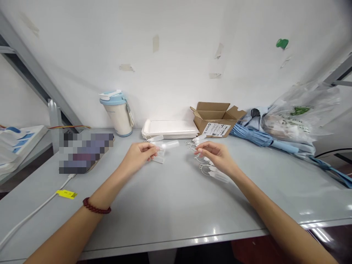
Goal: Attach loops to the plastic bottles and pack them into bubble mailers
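My left hand (pixel 141 152) is closed in a pinch on a translucent white plastic tag (pixel 169 145), which is blurred and points to the right. Close by its fingers, another small white tag (pixel 158 160) lies low and a further one (pixel 155 138) sits just behind. Over a loose group of looped white cords and translucent tags (pixel 219 176) hovers my right hand (pixel 217 156). Its thumb and fingertips are drawn together; whatever they grip, perhaps a cord, is too small to make out. More tags (pixel 199 138) lie beyond those fingertips.
Along the wall stand a cream tumbler (pixel 117 115) with a blue lid, a stack of white packets (pixel 172 128) and an opened cardboard box (pixel 217 123). A folded blue umbrella (pixel 255 137) and plastic bag (pixel 297 117) lie right. A pixelated slab (pixel 86 154) with a white cable (pixel 35 211) is left.
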Demonstrator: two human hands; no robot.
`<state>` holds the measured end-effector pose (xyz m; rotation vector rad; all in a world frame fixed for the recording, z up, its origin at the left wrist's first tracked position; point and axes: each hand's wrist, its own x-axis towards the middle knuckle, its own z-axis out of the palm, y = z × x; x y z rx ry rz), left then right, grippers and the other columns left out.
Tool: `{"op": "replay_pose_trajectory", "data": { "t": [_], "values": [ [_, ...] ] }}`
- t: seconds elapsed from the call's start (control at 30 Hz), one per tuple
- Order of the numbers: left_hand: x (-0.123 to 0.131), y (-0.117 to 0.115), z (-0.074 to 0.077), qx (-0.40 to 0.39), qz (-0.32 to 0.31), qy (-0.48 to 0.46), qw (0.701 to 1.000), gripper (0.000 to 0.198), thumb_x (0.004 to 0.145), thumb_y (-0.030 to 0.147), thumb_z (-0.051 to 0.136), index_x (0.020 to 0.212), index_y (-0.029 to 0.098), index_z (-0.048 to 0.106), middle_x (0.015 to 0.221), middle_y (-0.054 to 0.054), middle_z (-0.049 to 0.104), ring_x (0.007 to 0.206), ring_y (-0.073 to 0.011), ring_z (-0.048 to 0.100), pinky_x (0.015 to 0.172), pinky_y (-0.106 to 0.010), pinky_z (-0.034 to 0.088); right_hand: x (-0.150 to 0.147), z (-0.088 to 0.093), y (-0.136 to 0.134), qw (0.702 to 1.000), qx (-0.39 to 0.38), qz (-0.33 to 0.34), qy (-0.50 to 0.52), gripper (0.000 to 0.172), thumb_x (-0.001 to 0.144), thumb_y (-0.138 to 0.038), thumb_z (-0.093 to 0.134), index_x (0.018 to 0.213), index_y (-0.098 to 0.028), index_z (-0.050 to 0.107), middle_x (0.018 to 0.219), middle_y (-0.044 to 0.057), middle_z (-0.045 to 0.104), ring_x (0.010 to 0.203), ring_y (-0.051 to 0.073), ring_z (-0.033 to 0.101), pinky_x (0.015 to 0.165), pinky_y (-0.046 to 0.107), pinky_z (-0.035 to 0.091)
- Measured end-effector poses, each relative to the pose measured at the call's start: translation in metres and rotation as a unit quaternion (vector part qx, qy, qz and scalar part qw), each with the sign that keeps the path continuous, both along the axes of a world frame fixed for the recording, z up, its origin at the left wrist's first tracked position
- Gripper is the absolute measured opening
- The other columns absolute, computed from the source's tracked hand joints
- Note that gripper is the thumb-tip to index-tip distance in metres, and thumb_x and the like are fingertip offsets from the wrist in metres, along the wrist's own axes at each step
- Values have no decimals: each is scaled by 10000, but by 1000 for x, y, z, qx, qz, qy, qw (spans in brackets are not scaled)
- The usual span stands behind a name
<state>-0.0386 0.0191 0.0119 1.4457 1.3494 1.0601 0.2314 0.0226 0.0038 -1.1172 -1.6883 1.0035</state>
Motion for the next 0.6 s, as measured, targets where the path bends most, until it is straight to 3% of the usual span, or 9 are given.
{"op": "replay_pose_trajectory", "data": {
  "t": [0.1,0.23,0.4,0.5,0.6],
  "values": [
    [-11,13,-8,47,96,6,994,245,678,399,653,675,154,670,640,-20,628,578,-128,520,554,-245,405,15,-7,16,987,123,-80,-70,248,802,-441,585,840,-202,641,871,56,653,809,189,613,721,356,519],
    [-17,27,-25,59,145,-33,987,318,667,395,648,845,132,668,704,-43,662,664,-162,581,569,-250,435,34,-15,33,945,222,-129,-202,250,821,-419,544,922,-208,635,998,97,636,963,246,577,763,394,494],
    [-17,27,-25,53,167,-64,982,495,670,323,634,1115,124,549,826,-64,683,688,-154,587,550,-241,449,46,-21,43,929,200,-129,-282,313,851,-393,480,1048,-188,611,1080,124,621,1034,268,556,797,397,477],
    [-16,22,-18,62,182,-63,979,462,692,316,611,1108,133,529,836,-65,675,672,-144,578,550,-238,445,49,-26,47,931,184,-120,-293,367,854,-400,459,1101,-166,599,1126,143,610,1069,281,543,847,417,459],
    [-13,17,-18,66,142,-50,986,427,700,356,603,1059,133,542,734,-37,654,610,-140,561,533,-241,423,52,-31,51,933,179,-115,-292,383,855,-411,454,1110,-168,605,1152,145,613,1081,284,547,911,437,425]
  ]
}}
